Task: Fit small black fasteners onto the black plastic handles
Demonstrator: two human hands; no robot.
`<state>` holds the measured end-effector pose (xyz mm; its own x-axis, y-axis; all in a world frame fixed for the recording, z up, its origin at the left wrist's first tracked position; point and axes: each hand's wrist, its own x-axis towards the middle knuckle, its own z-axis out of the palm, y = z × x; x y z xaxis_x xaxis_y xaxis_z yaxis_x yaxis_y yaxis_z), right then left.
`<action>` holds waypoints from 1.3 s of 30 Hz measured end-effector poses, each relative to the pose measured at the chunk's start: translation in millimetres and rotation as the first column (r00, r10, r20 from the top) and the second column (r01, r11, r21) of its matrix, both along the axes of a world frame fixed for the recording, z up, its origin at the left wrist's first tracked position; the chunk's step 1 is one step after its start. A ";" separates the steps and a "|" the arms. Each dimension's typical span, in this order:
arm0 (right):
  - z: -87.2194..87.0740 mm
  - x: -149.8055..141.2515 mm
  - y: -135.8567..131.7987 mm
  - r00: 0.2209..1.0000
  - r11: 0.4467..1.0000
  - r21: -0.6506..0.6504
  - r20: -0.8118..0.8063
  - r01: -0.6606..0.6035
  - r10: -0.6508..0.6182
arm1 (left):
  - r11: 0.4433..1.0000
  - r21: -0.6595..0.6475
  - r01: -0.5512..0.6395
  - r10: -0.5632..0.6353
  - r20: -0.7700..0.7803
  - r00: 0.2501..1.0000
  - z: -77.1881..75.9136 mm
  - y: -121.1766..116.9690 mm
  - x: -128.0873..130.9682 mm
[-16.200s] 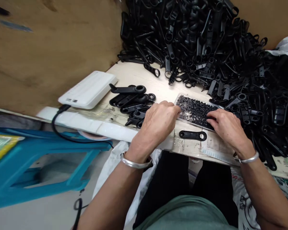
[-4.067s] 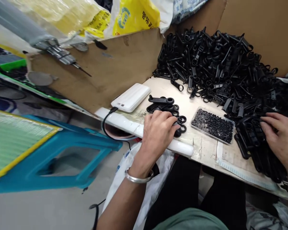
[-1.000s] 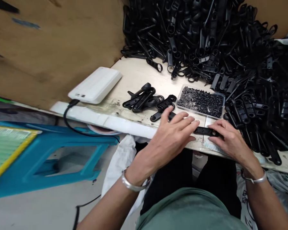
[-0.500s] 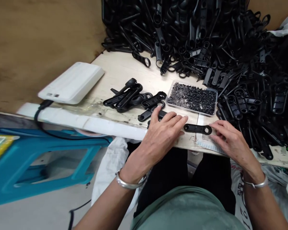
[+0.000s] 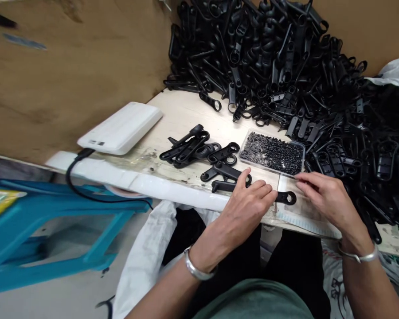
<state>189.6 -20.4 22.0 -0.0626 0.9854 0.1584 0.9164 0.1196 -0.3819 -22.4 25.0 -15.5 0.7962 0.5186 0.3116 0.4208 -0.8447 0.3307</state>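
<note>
My left hand [image 5: 249, 204] lies curled over a flat black plastic part [image 5: 287, 197] at the table's front edge, holding it down; only the part's ring end shows past my fingertips. My right hand [image 5: 326, 199] reaches left, its fingertips drawn together beside the near right corner of a clear tray [image 5: 302, 153] filled with small black pieces [image 5: 272, 153]. What the fingertips hold, if anything, is too small to see. Both wrists wear a silver bangle.
A big heap of the same black parts [image 5: 286, 66] covers the back and right of the table [image 5: 193, 110]. A small group of parts [image 5: 193, 144] lies left of the tray. A white power bank [image 5: 121, 128] with a black cable [image 5: 76, 177] sits by the cardboard wall [image 5: 69, 66]. A blue stool [image 5: 53, 221] stands at the left.
My left hand has slid right over the black part and now covers most of it. My right hand has left the part's ring end and moved up to the tray's corner.
</note>
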 end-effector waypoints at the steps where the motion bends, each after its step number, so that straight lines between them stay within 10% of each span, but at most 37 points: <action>1: 2.5 -2.1 11.2 0.999 1.000 -0.009 0.049 -0.014 0.014 | 1.000 -0.010 0.001 -0.001 0.015 1.000 0.9 0.8 -1.1; 8: -1.1 -18.3 79.9 0.922 0.992 -0.123 0.380 -0.032 0.076 | 0.989 0.004 -0.149 0.149 0.069 0.987 20.9 33.1 -18.1; 18: -9.3 -19.4 92.5 0.883 0.988 -0.150 0.457 -0.036 0.101 | 0.975 0.059 -0.213 0.221 -0.256 0.941 38.7 106.2 5.1; 32: -3.6 -9.1 56.1 0.987 0.999 -0.035 -0.151 0.042 -0.046 | 0.989 -0.029 -0.148 0.135 -0.261 0.956 25.5 121.3 21.2; 39: -9.5 -14.2 52.3 0.749 0.983 -0.139 -0.638 0.117 -0.179 | 0.900 -0.405 -0.161 0.212 0.082 0.974 36.3 111.8 15.7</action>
